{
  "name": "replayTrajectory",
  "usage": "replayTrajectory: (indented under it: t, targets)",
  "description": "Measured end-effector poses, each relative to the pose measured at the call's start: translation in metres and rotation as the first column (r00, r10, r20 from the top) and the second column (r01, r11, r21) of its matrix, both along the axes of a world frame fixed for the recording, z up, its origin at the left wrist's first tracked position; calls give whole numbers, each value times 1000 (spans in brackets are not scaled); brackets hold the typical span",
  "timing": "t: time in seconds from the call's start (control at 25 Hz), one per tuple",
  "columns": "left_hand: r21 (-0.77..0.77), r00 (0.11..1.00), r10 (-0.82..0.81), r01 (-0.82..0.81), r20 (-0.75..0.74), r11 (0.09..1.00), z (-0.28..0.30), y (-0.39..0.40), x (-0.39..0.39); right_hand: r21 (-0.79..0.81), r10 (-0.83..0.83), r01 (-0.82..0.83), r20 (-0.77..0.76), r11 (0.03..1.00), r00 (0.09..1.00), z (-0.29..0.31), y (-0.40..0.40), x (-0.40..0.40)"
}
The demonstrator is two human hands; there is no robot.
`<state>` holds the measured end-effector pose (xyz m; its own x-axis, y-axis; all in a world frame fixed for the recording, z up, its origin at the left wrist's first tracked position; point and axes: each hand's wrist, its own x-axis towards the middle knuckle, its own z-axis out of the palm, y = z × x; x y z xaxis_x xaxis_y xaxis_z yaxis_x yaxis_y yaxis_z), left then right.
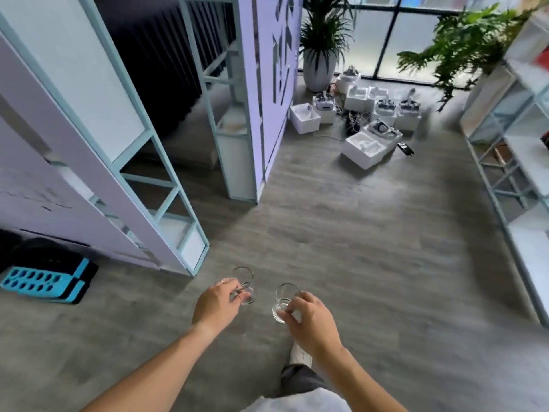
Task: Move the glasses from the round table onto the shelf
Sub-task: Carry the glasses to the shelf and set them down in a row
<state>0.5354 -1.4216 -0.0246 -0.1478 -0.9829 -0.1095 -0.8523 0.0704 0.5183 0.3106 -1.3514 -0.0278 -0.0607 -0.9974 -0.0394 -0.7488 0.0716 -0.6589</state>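
Item: two glasses in transit; I am carrying the left glass (245, 285) in my left hand (215, 304), the right glass (283, 303) in my right hand (312, 322), fingers clamped around each. Risk: both are riding tilted in light fingertip grips, so I am judging a slip onto the floor (371, 248) possible while walking.

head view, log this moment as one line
phase: carrying | left hand: holds glass | right hand: holds second glass | round table: not in view
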Motion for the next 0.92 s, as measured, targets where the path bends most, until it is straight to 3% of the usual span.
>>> replayTrajectory:
  t: [0.24,0.4,0.92]
  targets:
    - [-22,986,160,-161,-47,987,20,-154,-18,3,240,-241,-57,971,969,30,-199,-20]
    - [-6,961,266,-267,-83,964,3,-261,-1,29,351,-349,-70,937,934,30,-328,-8]
    - [33,903,417,-416,-100,909,4,-617,79,36,381,-380,-60,924,922,38,-672,99]
